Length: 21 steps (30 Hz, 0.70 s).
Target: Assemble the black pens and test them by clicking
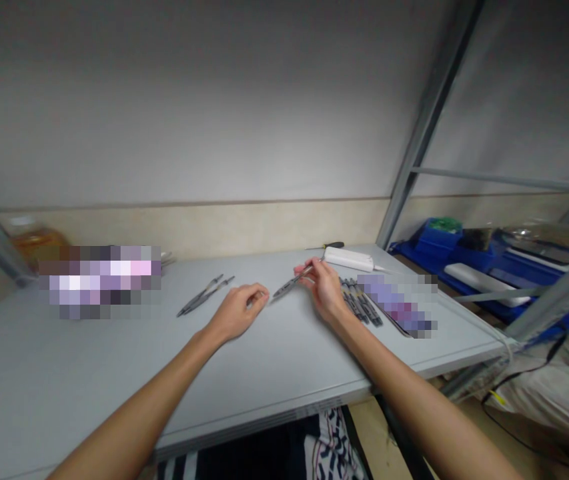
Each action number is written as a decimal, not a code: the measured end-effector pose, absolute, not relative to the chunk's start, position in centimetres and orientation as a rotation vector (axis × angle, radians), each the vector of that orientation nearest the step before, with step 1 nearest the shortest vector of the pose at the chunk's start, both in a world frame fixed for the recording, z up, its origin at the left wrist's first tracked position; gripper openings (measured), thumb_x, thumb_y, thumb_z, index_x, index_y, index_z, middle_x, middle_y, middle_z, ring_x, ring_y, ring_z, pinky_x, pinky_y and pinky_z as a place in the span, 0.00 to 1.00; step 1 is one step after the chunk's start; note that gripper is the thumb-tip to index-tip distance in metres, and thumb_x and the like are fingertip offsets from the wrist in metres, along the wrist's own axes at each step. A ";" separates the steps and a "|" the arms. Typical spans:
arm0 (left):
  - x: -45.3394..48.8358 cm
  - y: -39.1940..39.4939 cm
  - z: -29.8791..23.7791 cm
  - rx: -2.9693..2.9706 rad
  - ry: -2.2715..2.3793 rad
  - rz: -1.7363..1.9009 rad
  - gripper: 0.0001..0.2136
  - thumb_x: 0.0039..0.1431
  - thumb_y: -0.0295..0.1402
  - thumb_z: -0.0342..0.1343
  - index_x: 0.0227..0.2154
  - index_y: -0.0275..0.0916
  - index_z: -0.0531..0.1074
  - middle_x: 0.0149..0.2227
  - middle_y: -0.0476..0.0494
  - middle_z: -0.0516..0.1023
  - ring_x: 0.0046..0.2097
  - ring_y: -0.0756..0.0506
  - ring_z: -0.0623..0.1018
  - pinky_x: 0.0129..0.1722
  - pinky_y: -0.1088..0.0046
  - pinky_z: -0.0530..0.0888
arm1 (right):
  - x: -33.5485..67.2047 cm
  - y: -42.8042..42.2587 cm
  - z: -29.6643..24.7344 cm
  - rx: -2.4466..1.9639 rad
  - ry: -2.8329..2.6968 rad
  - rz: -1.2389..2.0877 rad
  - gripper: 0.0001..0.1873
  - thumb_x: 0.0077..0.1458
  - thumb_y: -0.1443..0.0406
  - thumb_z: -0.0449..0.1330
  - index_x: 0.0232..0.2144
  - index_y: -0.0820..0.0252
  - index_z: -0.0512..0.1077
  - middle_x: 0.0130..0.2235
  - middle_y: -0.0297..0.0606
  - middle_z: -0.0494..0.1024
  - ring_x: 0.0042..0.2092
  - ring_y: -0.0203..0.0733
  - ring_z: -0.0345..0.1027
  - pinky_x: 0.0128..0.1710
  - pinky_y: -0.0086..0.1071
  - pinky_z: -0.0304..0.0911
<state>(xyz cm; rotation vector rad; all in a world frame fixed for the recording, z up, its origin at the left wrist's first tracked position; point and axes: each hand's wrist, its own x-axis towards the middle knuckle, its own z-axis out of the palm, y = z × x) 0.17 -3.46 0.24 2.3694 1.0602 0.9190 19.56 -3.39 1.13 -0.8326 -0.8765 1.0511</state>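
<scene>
Right hand [327, 290], head view: was clamped on a pen [288, 287], tip leftward, over the desk [264, 367].
Left hand [238, 311]: curled near the tip; contents could not be told.
Pen handling: a light, steady grip probably served best.

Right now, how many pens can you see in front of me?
At least 6: two pens left of your left hand, one held pen in your right hand, and three or more grouped pens right of that hand. Some there may be hidden.
</scene>
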 end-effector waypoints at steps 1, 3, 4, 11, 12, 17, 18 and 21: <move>0.1 -3.4 0.2 2.383 1.075 0.931 0.11 0.58 0.36 0.46 0.31 0.38 0.71 0.26 0.49 0.73 0.30 0.50 0.70 0.31 0.75 0.64 | 19.8 -3.3 1.3 -0.796 -0.828 1.092 0.15 0.47 0.53 0.57 0.28 0.58 0.62 0.25 0.35 0.71 0.30 0.38 0.67 0.30 0.31 0.64; 0.0 -3.3 0.2 2.411 1.115 0.947 0.10 0.58 0.36 0.46 0.30 0.38 0.70 0.26 0.48 0.72 0.30 0.49 0.70 0.32 0.74 0.64 | 20.3 -3.2 1.6 -0.710 -0.766 1.197 0.13 0.49 0.53 0.55 0.28 0.56 0.60 0.20 0.29 0.64 0.23 0.34 0.61 0.26 0.29 0.61; -0.1 -3.2 0.1 2.422 1.138 0.951 0.10 0.58 0.36 0.46 0.29 0.38 0.70 0.25 0.48 0.71 0.30 0.49 0.70 0.32 0.73 0.63 | 20.5 -3.2 1.8 -0.670 -0.752 1.259 0.14 0.50 0.53 0.53 0.27 0.56 0.60 0.18 0.26 0.59 0.20 0.32 0.56 0.22 0.28 0.58; -0.7 -2.7 -0.3 2.475 1.227 0.911 0.09 0.57 0.34 0.46 0.28 0.38 0.69 0.23 0.49 0.69 0.29 0.49 0.68 0.31 0.73 0.62 | 21.5 -3.0 3.2 -0.542 -0.717 1.584 0.19 0.53 0.54 0.45 0.15 0.56 0.51 0.13 0.24 0.43 0.15 0.30 0.31 0.12 0.25 0.35; -0.7 -2.7 -0.3 2.480 1.231 0.903 0.09 0.57 0.33 0.46 0.27 0.38 0.69 0.23 0.49 0.69 0.28 0.49 0.68 0.31 0.73 0.62 | 21.4 -3.0 3.5 -0.526 -0.706 1.626 0.19 0.53 0.56 0.45 0.14 0.56 0.50 0.13 0.24 0.42 0.15 0.30 0.30 0.12 0.24 0.35; -0.7 -2.8 -0.2 2.498 1.264 0.875 0.09 0.57 0.32 0.46 0.26 0.38 0.69 0.23 0.49 0.69 0.28 0.49 0.68 0.30 0.73 0.61 | 20.9 -3.1 4.5 -0.427 -0.636 1.763 0.19 0.52 0.57 0.45 0.13 0.58 0.51 0.12 0.23 0.42 0.15 0.29 0.29 0.10 0.22 0.34; -0.7 -2.8 -0.2 2.505 1.263 0.870 0.09 0.57 0.32 0.46 0.26 0.38 0.69 0.23 0.49 0.69 0.28 0.49 0.68 0.30 0.73 0.61 | 20.9 -3.0 4.6 -0.425 -0.620 1.760 0.20 0.52 0.57 0.44 0.13 0.58 0.51 0.12 0.23 0.42 0.15 0.29 0.29 0.10 0.22 0.34; -0.7 -2.8 -0.2 2.533 1.253 0.860 0.09 0.57 0.31 0.45 0.26 0.38 0.69 0.23 0.49 0.70 0.28 0.49 0.68 0.30 0.73 0.62 | 20.7 -2.9 4.8 -0.445 -0.588 1.728 0.19 0.52 0.61 0.43 0.12 0.58 0.50 0.11 0.23 0.41 0.14 0.29 0.29 0.10 0.22 0.32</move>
